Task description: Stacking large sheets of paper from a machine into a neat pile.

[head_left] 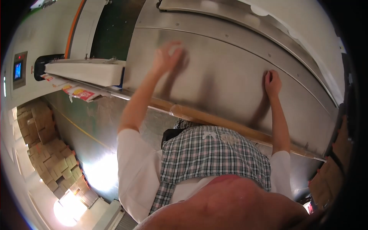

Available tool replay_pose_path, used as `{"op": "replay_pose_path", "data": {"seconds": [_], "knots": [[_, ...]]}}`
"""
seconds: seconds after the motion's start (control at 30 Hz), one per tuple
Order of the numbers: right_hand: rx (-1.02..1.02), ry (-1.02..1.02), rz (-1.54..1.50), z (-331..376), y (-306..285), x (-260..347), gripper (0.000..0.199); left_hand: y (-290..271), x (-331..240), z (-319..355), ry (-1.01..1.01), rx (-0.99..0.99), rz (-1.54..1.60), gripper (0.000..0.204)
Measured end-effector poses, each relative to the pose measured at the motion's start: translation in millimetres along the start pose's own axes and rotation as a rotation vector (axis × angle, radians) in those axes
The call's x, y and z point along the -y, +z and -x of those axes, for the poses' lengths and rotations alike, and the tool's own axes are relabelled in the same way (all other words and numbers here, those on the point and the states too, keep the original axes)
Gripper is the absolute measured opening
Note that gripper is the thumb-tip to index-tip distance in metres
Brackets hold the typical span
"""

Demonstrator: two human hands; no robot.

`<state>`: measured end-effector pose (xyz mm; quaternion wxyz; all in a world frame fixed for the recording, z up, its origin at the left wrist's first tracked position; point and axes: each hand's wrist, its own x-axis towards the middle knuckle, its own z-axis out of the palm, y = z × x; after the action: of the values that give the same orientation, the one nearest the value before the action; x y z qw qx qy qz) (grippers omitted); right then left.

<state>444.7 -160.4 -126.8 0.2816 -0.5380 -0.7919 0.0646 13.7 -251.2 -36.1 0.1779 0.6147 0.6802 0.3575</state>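
My left hand is raised over the left part of a stainless steel table, blurred by motion. Its fingers are bent but apart, and nothing shows between them. Farther right, my right hand is at the steel surface, fingers curled in and no object visible in them. Both hands cast shadows on the bare metal. A checked apron covers my front, close to the table's brown near edge.
To the left, a narrow white conveyor runs from a machine opening to the table. Red and yellow printed film hangs beneath it. A control panel is on the machine. Cardboard stacks stand lower left. A raised steel ledge lines the far side.
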Motion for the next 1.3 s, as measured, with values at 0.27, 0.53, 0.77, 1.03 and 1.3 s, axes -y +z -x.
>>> {"op": "replay_pose_path", "data": {"seconds": [0.27,0.53,0.77,1.03,1.3], "knots": [[0.034,0.106,0.106,-5,8,13,0.008,-8,126,-235,0.064,-0.447,-0.09,0.027],[0.004,0.104,0.125,-9,6,24,0.005,17,177,-338,-0.172,-0.533,0.577,0.029],[0.04,0.139,0.161,-9,-2,20,0.005,35,196,-358,-0.296,-0.173,0.891,0.036],[0.011,0.1,0.154,-13,6,28,0.004,24,237,-358,-0.142,-0.268,0.485,0.034],[0.016,0.105,0.171,-10,0,23,0.005,19,211,-324,-0.376,-0.158,0.765,0.029]]}}
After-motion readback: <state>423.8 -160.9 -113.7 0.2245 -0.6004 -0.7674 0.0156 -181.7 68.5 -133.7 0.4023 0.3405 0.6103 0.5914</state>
